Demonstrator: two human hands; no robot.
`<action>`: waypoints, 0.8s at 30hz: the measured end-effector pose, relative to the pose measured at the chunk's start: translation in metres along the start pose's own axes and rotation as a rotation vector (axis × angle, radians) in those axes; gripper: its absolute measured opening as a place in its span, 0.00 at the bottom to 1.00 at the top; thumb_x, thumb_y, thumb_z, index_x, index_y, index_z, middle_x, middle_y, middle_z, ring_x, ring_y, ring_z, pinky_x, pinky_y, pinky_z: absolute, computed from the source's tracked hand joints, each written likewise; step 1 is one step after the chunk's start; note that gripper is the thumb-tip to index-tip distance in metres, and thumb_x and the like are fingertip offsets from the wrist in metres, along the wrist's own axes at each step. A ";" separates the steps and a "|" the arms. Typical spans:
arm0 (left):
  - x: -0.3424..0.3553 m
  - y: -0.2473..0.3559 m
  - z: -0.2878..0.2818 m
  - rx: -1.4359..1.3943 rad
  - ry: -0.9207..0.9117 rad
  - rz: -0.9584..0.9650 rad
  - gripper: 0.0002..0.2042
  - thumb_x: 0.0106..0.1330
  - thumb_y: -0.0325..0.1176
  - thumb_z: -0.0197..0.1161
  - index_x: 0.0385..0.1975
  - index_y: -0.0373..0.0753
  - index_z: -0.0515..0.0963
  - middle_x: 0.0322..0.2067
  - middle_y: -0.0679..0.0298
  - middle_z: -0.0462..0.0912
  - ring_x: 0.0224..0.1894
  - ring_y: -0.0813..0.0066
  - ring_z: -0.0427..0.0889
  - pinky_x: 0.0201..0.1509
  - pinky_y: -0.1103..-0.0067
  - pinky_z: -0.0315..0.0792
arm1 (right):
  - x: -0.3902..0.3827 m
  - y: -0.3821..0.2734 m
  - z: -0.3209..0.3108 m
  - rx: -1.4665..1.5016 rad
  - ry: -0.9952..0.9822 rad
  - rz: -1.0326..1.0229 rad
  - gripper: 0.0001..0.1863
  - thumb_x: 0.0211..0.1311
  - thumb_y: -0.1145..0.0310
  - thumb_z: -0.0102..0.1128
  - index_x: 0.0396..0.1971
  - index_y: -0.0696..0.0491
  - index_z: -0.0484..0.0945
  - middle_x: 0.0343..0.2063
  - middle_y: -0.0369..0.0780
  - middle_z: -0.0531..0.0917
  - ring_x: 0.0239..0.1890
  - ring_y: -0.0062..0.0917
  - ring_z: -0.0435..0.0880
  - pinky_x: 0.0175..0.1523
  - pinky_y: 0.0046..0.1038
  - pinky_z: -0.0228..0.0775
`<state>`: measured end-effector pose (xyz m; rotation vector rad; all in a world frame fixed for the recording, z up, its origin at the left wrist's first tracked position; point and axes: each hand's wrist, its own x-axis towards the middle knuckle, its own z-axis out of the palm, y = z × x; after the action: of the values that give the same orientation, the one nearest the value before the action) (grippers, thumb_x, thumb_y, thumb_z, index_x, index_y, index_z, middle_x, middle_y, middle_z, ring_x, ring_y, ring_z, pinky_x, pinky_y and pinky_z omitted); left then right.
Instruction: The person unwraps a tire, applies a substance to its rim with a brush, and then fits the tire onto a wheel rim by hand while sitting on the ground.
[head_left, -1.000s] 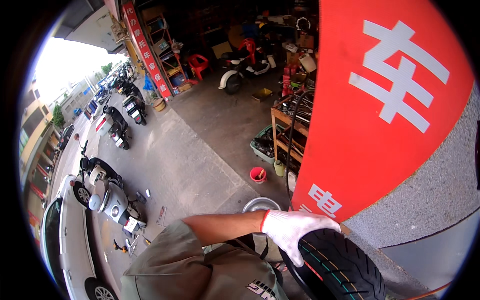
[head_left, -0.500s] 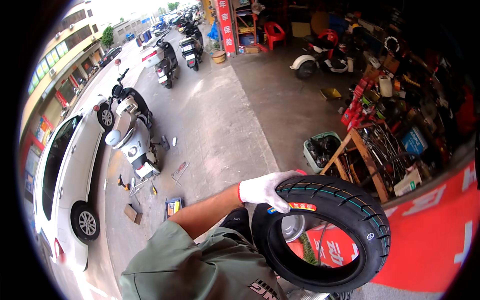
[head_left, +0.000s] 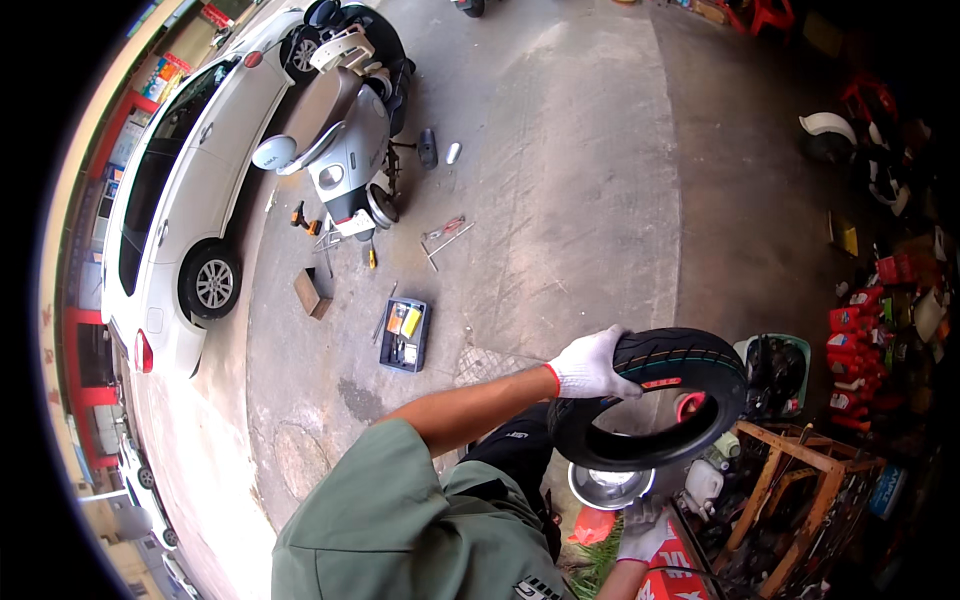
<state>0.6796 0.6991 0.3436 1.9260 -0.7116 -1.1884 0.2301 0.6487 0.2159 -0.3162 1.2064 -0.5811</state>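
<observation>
My left hand (head_left: 595, 365), in a white glove with a red cuff edge, grips the upper left side of a black scooter tyre (head_left: 700, 440). The tyre is tilted in the air, with coloured lines along its tread and a red label near my fingers. Lower down, my right hand (head_left: 645, 532), also gloved, is below the tyre and beside a shiny metal bowl (head_left: 605, 490). Its fingers are shaded and small, so I cannot tell whether they are closed. The tyre hides part of the bowl's far side.
A grey scooter (head_left: 355, 150) stands beside a white car (head_left: 190, 170). On the ground lie a tool tray (head_left: 404, 335), a cordless drill (head_left: 303, 217) and a small brown box (head_left: 312, 294). At right are a wooden frame (head_left: 790, 440), a green tub (head_left: 803, 375) and red bottles (head_left: 855, 330).
My view has turned down and to the left. The tyre, still in my left hand, now appears farther from me. My right hand and the whole bowl rim have come into sight.
</observation>
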 end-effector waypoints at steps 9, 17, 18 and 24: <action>0.097 -0.095 -0.046 0.199 0.506 -0.348 0.47 0.45 0.52 0.82 0.64 0.34 0.69 0.55 0.44 0.79 0.61 0.47 0.78 0.66 0.63 0.73 | -0.027 -0.025 -0.048 -0.611 0.294 0.009 0.14 0.78 0.60 0.50 0.47 0.54 0.79 0.38 0.37 0.84 0.36 0.24 0.83 0.35 0.29 0.68; 0.143 -0.192 -0.071 0.300 0.677 -0.571 0.45 0.42 0.50 0.84 0.58 0.29 0.72 0.53 0.41 0.82 0.57 0.45 0.83 0.62 0.60 0.78 | -0.003 -0.032 -0.115 -0.739 0.571 0.161 0.17 0.75 0.55 0.56 0.50 0.52 0.80 0.41 0.36 0.87 0.34 0.26 0.84 0.37 0.29 0.71; 0.146 -0.197 -0.067 0.315 0.686 -0.576 0.45 0.42 0.49 0.83 0.59 0.29 0.71 0.53 0.40 0.82 0.57 0.44 0.83 0.62 0.60 0.78 | 0.011 -0.033 -0.111 -0.773 0.563 0.172 0.17 0.75 0.55 0.56 0.51 0.52 0.80 0.41 0.36 0.87 0.35 0.26 0.85 0.38 0.32 0.72; 0.118 -0.264 -0.056 0.310 0.666 -0.521 0.46 0.44 0.43 0.82 0.62 0.27 0.67 0.53 0.41 0.81 0.56 0.47 0.82 0.61 0.64 0.77 | 0.157 -0.021 -0.075 -0.760 0.348 0.329 0.17 0.76 0.54 0.56 0.51 0.50 0.80 0.43 0.38 0.87 0.38 0.27 0.87 0.41 0.33 0.76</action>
<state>0.7980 0.7745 0.0847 2.6675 -0.0275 -0.6403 0.1919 0.5466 0.0790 -0.6550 1.7526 0.1426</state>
